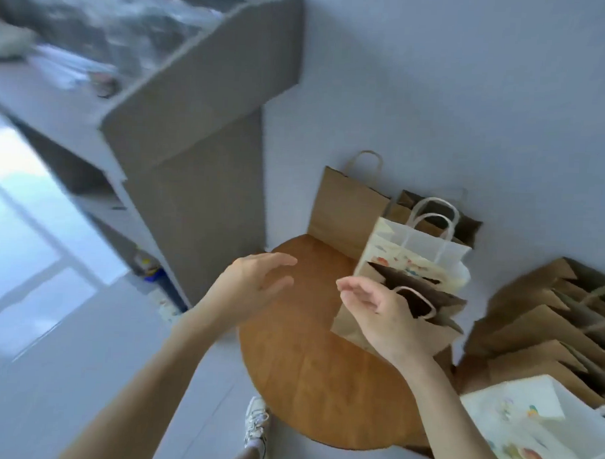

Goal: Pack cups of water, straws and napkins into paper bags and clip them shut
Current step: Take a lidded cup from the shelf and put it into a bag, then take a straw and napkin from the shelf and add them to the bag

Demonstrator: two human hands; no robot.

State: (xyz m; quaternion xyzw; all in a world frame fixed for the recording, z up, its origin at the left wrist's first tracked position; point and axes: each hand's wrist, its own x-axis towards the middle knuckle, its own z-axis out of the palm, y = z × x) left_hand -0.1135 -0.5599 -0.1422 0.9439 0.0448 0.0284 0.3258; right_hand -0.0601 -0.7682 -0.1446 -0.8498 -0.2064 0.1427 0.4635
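- The round brown wooden table (306, 367) serves as the packing surface. The bare part of its top lies under both hands, I judge to leave room for filling.
- The open brown paper bag with a twisted loop handle (441, 337) stands at about 2 o'clock on the table. Its gaping mouth suggests it is ready to take a cup.
- This bag's long axis is upright and its mouth points up at the camera. The mouth's long side runs roughly from 10 to 4 o'clock.
- The left hand (254, 282) hovers over the table edge at about 10 o'clock. Its fingers are spread and relaxed, and it holds nothing.
- The right hand (377, 314) sits just in front of the open bag with loosely curved fingers and nothing gripped. Whether it touches the paper cannot be told.
- A white paper bag with a coloured print (417, 254) stands just behind the open one, at 1 o'clock.
- A flat brown paper bag (343, 213) leans on the wall at 12 o'clock, out of the way.
- A row of folded brown paper bags (538, 323) waits at 3 o'clock, likely as spare stock.
- No cups, straws, napkins or clips are in view.
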